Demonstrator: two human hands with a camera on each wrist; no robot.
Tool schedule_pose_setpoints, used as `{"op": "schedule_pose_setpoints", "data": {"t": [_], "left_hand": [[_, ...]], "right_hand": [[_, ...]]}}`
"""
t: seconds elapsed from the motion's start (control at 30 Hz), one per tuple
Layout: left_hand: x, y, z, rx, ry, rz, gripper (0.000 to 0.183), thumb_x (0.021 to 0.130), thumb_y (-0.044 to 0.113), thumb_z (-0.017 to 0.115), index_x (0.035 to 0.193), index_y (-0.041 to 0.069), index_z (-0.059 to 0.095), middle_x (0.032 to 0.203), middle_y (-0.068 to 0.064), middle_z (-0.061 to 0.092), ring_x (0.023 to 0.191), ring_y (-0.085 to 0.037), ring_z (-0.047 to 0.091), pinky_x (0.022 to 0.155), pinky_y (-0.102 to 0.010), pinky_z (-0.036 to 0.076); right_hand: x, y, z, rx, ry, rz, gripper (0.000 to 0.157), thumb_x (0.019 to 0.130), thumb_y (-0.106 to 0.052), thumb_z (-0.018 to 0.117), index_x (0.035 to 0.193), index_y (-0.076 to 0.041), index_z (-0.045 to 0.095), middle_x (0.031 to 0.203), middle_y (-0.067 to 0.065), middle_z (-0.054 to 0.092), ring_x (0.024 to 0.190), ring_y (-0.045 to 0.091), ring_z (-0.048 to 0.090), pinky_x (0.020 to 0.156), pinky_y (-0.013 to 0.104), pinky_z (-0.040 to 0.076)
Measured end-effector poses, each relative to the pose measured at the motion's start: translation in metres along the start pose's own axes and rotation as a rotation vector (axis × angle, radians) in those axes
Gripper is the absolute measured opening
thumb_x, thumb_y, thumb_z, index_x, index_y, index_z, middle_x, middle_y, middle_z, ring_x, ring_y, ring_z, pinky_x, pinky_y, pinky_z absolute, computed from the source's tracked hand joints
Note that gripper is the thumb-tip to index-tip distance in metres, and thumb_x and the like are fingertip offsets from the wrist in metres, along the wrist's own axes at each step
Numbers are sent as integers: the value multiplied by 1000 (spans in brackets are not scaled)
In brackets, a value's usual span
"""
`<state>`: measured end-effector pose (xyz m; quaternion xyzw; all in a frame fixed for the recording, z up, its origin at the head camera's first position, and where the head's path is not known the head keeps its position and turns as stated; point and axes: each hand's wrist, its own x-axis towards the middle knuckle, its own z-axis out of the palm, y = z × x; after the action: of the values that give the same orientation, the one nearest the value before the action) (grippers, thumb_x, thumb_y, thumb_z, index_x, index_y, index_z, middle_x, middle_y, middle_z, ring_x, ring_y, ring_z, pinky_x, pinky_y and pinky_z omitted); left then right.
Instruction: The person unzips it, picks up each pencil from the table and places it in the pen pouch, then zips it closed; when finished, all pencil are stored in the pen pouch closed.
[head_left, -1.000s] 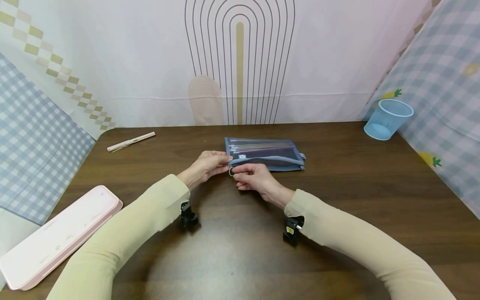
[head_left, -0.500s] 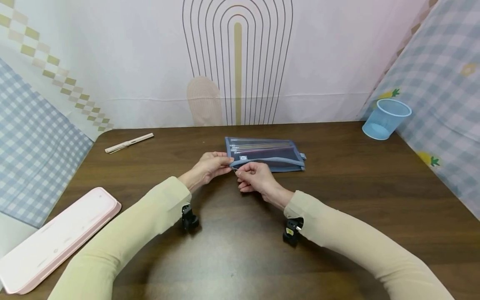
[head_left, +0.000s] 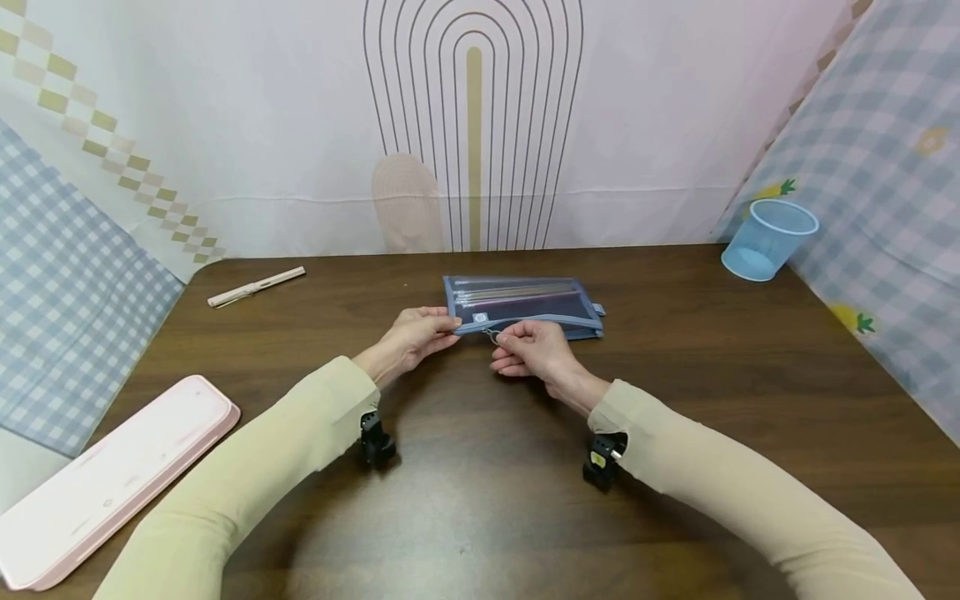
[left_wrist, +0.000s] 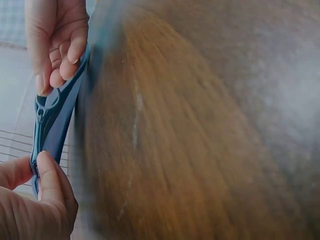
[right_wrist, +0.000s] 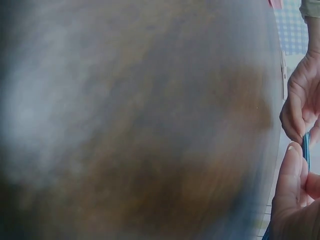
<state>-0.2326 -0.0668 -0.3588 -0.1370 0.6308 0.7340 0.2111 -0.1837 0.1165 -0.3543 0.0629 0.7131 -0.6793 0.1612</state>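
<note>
A blue see-through zip pouch (head_left: 525,302) lies toward the back of the table, with several long thin sticks inside. My left hand (head_left: 411,337) pinches the pouch's near left corner between thumb and fingers. Beside it, my right hand (head_left: 538,354) pinches the ring (head_left: 492,336) of the zip pull, a little right of that corner. In the left wrist view the zip slider (left_wrist: 40,114) sits between the two hands, and the ring hangs from my right fingertips (left_wrist: 44,90). To the right of the slider, the zip edge bows and the opening gapes.
A pale capped pen (head_left: 257,287) lies at the back left of the brown table (head_left: 465,500). Along the left edge rests a pink-and-white case (head_left: 120,483). A light-blue cup (head_left: 768,242) stands at the far right corner, near the checked cloth.
My right hand has drawn the ring and zip slider rightward, away from the left corner. My left hand keeps its pinch there, and the pouch has shifted slightly left in view.
</note>
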Motion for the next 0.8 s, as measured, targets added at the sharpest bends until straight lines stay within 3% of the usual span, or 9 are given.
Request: {"op": "schedule_pose_setpoints", "data": {"t": [0.27,0.8], "left_hand": [[-1,1,-2,-26,-11,15,44,90,-5,56,132,-7,41,81,-2,56,63,-5,57,59,-14,51],[-1,0,-16,-32,-19,14,38,91,-4,54,128,-7,43,72,2,59,62,-3,56,58,-13,50]], "right_hand": [[1,-1,-12,7,37,-14,16,94,-5,56,103,8,58,73,8,68,62,13,68,62,28,56],[-2,1,-68,-6,85,6,21,95,-8,54,107,10,54,70,2,68,63,11,68,63,25,55]]}}
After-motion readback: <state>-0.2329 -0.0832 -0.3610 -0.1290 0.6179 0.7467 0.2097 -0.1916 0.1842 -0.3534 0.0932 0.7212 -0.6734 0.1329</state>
